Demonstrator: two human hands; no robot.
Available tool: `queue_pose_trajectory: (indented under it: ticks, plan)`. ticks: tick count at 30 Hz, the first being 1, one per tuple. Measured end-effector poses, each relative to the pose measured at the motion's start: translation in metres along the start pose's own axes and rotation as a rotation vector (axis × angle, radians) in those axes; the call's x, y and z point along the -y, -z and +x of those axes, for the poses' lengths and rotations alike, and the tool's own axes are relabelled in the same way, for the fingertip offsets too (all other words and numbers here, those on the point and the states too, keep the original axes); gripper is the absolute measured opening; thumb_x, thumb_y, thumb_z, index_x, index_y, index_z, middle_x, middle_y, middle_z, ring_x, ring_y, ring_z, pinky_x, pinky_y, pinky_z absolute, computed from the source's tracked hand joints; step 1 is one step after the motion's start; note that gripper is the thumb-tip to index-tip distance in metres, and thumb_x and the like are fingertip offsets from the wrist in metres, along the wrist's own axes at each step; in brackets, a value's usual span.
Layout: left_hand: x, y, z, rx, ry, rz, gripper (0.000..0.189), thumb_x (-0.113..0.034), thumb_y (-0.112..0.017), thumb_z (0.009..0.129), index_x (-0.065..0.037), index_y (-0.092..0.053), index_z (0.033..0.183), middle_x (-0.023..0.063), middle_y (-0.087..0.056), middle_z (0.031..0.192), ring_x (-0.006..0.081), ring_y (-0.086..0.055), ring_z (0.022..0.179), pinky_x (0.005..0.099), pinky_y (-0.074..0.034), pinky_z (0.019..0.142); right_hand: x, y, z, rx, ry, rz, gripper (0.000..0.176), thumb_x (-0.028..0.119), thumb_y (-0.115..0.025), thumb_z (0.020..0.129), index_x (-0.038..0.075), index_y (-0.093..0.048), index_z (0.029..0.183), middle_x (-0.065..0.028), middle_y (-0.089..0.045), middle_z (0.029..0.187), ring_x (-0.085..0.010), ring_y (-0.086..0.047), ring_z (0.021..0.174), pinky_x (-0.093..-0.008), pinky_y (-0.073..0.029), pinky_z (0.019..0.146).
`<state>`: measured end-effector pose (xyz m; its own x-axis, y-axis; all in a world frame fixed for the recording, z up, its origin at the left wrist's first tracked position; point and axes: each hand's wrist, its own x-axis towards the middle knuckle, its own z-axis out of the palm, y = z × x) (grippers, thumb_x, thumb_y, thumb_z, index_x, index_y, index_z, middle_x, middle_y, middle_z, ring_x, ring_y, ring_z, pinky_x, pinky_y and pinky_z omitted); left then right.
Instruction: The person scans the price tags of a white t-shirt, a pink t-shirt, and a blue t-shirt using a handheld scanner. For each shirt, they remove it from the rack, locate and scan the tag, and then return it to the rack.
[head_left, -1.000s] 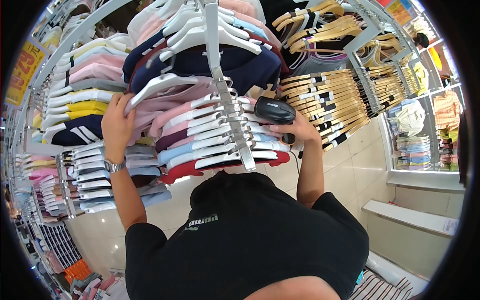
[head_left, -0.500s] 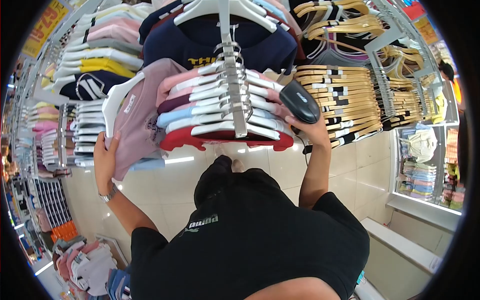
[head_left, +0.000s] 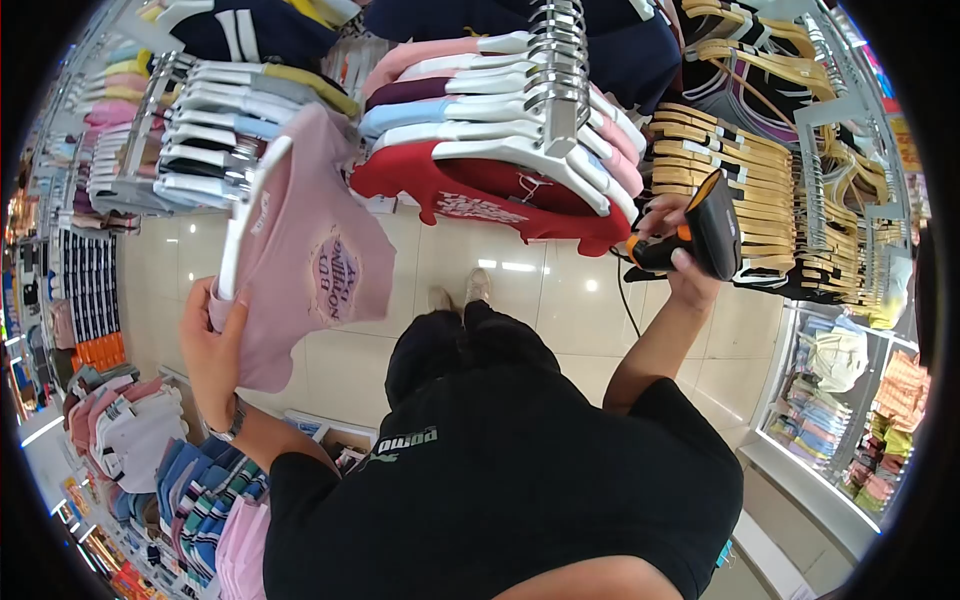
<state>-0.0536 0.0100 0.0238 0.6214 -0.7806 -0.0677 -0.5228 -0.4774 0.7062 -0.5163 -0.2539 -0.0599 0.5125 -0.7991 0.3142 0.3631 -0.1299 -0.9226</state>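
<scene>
My left hand (head_left: 213, 340) grips the side of a pink T-shirt (head_left: 300, 230) with a round "Buy Nothing Day" print, near the end of its white hanger (head_left: 245, 235). The shirt hangs tilted, its front turned towards me. In my right hand (head_left: 690, 285) is a black and orange handheld barcode scanner (head_left: 715, 230), held by its handle, with a cable (head_left: 628, 295) hanging below. Between the hands, a red T-shirt (head_left: 470, 200) hangs foremost on a metal rail (head_left: 562, 125), with several other shirts behind it on white hangers.
Wooden hangers (head_left: 720, 170) with dark garments fill a rack on the right, close to the scanner. More shirts on white hangers (head_left: 200, 130) hang at the left. Folded and hung clothes (head_left: 200, 500) lie at lower left. Pale floor tiles (head_left: 450, 370) show around my feet.
My view has shifted, and the rail shirts now appear farther right. The pink T-shirt has turned so its print shows. The scanner has turned from lying level to standing upright.
</scene>
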Motion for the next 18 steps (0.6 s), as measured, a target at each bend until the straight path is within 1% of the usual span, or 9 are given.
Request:
queue_pose_trajectory:
  ticks: [3,4,7,8,9,11,13,17,18]
  plan:
    - [0.008,0.014,-0.031,0.018,-0.001,0.071,0.021,-0.009,-0.070,0.088,0.001,-0.062,0.105,0.0017,-0.060,0.080,0.0079,-0.051,0.074,0.0227,-0.044,0.070,0.001,-0.024,-0.001,0.235,0.029,0.000,0.050,0.020,-0.072,0.076,-0.006,-0.058,0.115,-0.0258,-0.057,0.121,-0.0323,-0.064,0.100,-0.0390,-0.051,0.083]
    - [0.011,0.019,-0.041,0.026,0.008,0.093,0.021,-0.009,-0.070,0.087,0.001,-0.063,0.105,0.0026,-0.060,0.079,0.0083,-0.052,0.073,0.0232,-0.044,0.068,0.005,-0.036,-0.001,0.269,-0.033,-0.062,0.053,0.021,-0.074,0.074,-0.005,-0.058,0.118,-0.0249,-0.059,0.120,-0.0304,-0.064,0.100,-0.0365,-0.051,0.085]
    - [0.026,0.030,-0.068,0.089,-0.129,0.076,0.024,-0.007,-0.072,0.084,0.001,-0.064,0.105,0.0057,-0.061,0.076,0.0094,-0.053,0.071,0.0253,-0.047,0.066,0.001,-0.074,-0.009,0.379,-0.175,-0.144,0.062,0.012,-0.079,0.074,-0.004,-0.054,0.128,-0.0196,-0.061,0.125,-0.0213,-0.062,0.108,-0.0358,-0.050,0.093]
    - [0.028,0.036,-0.076,0.147,-0.104,0.046,0.026,-0.006,-0.073,0.082,0.001,-0.065,0.106,0.0085,-0.065,0.079,0.0124,-0.057,0.071,0.0269,-0.049,0.069,-0.007,-0.088,-0.016,0.388,-0.243,-0.150,0.073,0.011,-0.082,0.072,-0.003,-0.049,0.135,-0.0166,-0.058,0.132,-0.0227,-0.057,0.118,-0.0373,-0.045,0.100]
    - [0.031,0.039,-0.083,0.178,-0.142,0.031,0.025,-0.005,-0.072,0.082,0.002,-0.065,0.105,0.0078,-0.065,0.080,0.0117,-0.057,0.072,0.0263,-0.048,0.069,-0.014,-0.101,-0.024,0.397,-0.310,-0.157,0.084,0.009,-0.085,0.070,-0.002,-0.045,0.142,-0.0135,-0.055,0.139,-0.0242,-0.052,0.128,-0.0388,-0.040,0.108]
    - [0.042,0.043,-0.095,0.230,-0.215,-0.004,0.025,-0.003,-0.071,0.082,0.003,-0.065,0.105,0.0064,-0.065,0.082,0.0105,-0.057,0.074,0.0249,-0.048,0.069,-0.011,-0.143,-0.020,0.546,-0.152,-0.409,0.090,0.013,-0.088,0.067,-0.001,-0.043,0.144,-0.0126,-0.044,0.151,-0.0302,-0.035,0.143,-0.0437,-0.027,0.117]
    - [0.054,0.044,-0.099,0.333,-0.296,-0.037,0.026,-0.003,-0.072,0.080,0.004,-0.066,0.104,0.0081,-0.067,0.082,0.0118,-0.059,0.072,0.0256,-0.048,0.068,-0.024,-0.160,-0.037,0.658,-0.094,-0.531,0.092,0.015,-0.089,0.065,0.001,-0.043,0.145,-0.0123,-0.032,0.158,-0.0334,-0.019,0.150,-0.0456,-0.016,0.121]
    - [0.068,0.042,-0.094,0.586,-0.349,-0.158,0.028,-0.005,-0.074,0.077,0.003,-0.067,0.102,0.0098,-0.068,0.082,0.0145,-0.061,0.071,0.0270,-0.049,0.066,-0.025,-0.169,-0.073,0.588,-0.115,-0.643,0.094,0.017,-0.090,0.064,0.005,-0.044,0.145,-0.0111,-0.031,0.159,-0.0348,-0.014,0.151,-0.0479,-0.015,0.121]
    - [0.069,0.039,-0.091,0.610,-0.362,-0.178,0.028,-0.007,-0.074,0.077,0.003,-0.067,0.102,0.0105,-0.068,0.084,0.0160,-0.062,0.072,0.0279,-0.049,0.068,-0.021,-0.168,-0.082,0.538,-0.098,-0.641,0.093,0.016,-0.090,0.063,0.006,-0.044,0.145,-0.0103,-0.035,0.157,-0.0354,-0.015,0.151,-0.0487,-0.014,0.121]
